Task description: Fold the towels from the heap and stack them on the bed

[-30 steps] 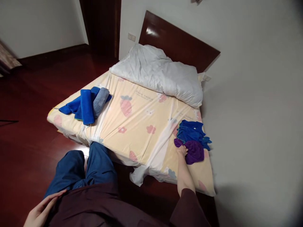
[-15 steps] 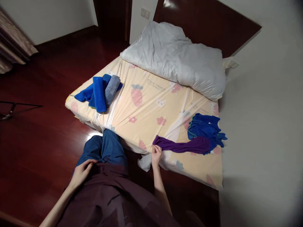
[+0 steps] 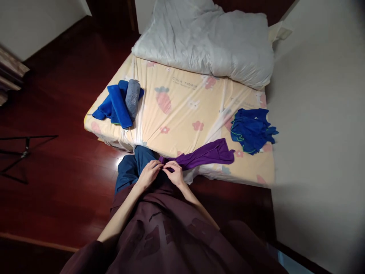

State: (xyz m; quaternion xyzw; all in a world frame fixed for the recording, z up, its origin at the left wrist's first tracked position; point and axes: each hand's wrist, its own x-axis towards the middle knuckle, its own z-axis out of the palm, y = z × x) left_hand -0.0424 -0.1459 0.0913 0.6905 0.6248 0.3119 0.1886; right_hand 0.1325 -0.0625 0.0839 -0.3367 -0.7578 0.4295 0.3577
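A long purple cloth (image 3: 209, 154) stretches from my lap onto the bed. Both of my hands are at its near end, close together over my thigh. My left hand (image 3: 149, 175) is closed, fingertips pinching the cloth's edge. Right beside it, my right hand (image 3: 175, 174) pinches the same end. The far part of the cloth lies loosely bunched on the sheet, next to a crumpled heap of blue cloths (image 3: 252, 129) with green edging. What the fingertips cover cannot be seen.
On the bed (image 3: 182, 110) at left lie rolled blue towels (image 3: 119, 106) and a rolled grey towel (image 3: 132, 99). A pale quilt (image 3: 205, 42) is piled at the head end. Black stand legs (image 3: 27, 146) are on the floor at left; a wall (image 3: 319, 125) borders the right.
My left hand has moved from my lap to the purple cloth and grips it. My right hand has drawn the cloth's end toward me, and its far end has slid off the blue heap.
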